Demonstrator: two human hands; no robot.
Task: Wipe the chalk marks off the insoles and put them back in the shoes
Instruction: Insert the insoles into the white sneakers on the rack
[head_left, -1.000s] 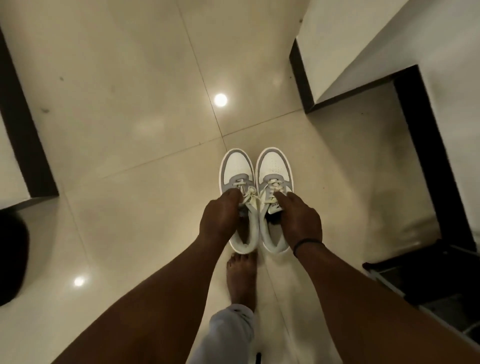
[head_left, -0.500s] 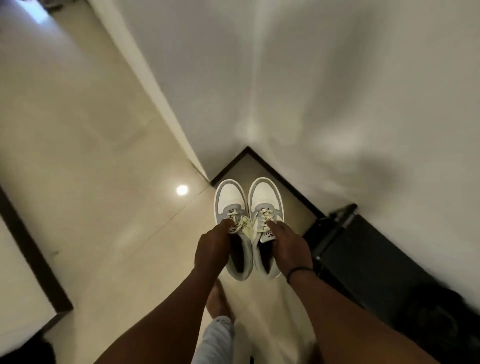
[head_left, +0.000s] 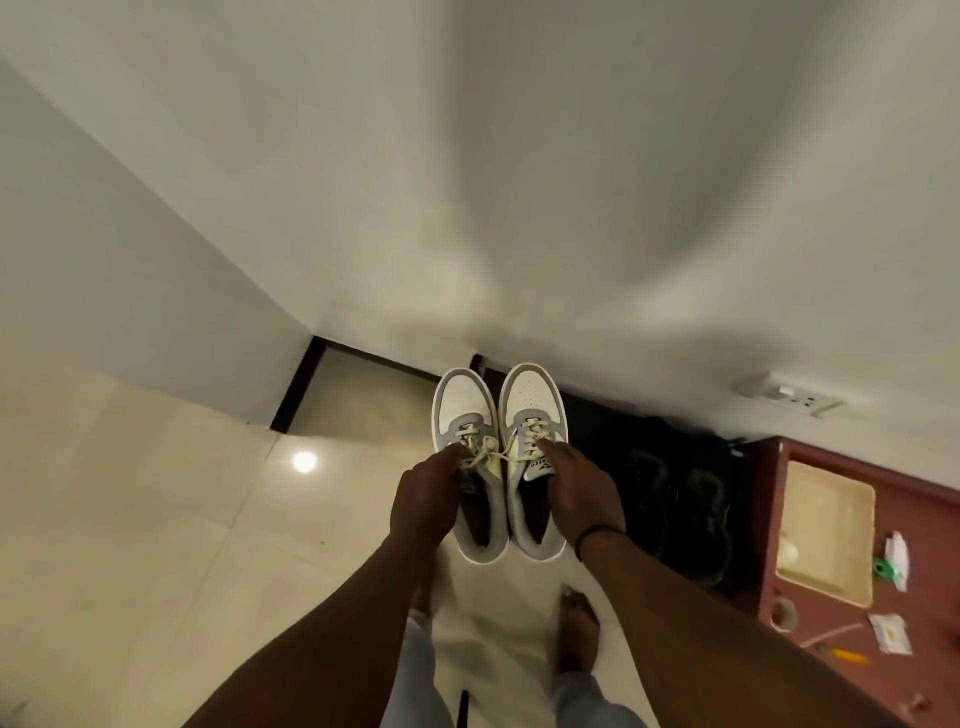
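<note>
Apparently early or very late: left hand (head_left: 427, 499) grips left sneaker (head_left: 470, 457), right hand (head_left: 584, 493) grips right sneaker (head_left: 532, 452), both carried above floor; insoles, chalk marks not visible.

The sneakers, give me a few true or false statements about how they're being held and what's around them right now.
1. Each hand holds one sneaker: left hand on the left sneaker, right hand on the right sneaker. True.
2. The sneakers rest on the floor. False: they are held in the air above the floor.
3. A dark wristband is on the right wrist. True.
4. The sneakers' toes point toward the person. False: the toes point away, toward the wall.
5. The person wears socks. False: the visible foot is bare.
</note>
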